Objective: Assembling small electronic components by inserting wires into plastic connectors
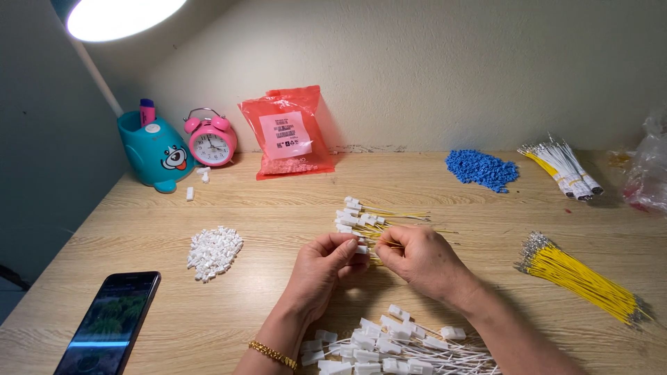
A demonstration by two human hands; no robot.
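My left hand (pixel 321 267) pinches a small white plastic connector (pixel 360 248) between thumb and fingers at the middle of the wooden table (pixel 174 305). My right hand (pixel 422 258) grips a thin yellow wire (pixel 386 244) whose end meets that connector. Just behind both hands lies a pile of yellow wires fitted with white connectors (pixel 363 219). In front of my wrists lies a heap of white wires with white connectors (pixel 389 347).
A small heap of loose white connectors (pixel 214 251) lies left; a phone (pixel 111 323) at the front left. A yellow wire bundle (pixel 580 276) lies right. At the back: blue beads (pixel 483 169), white-and-yellow wires (pixel 564 167), a red bag (pixel 288 132), a pink alarm clock (pixel 210 139), a teal holder (pixel 154 149).
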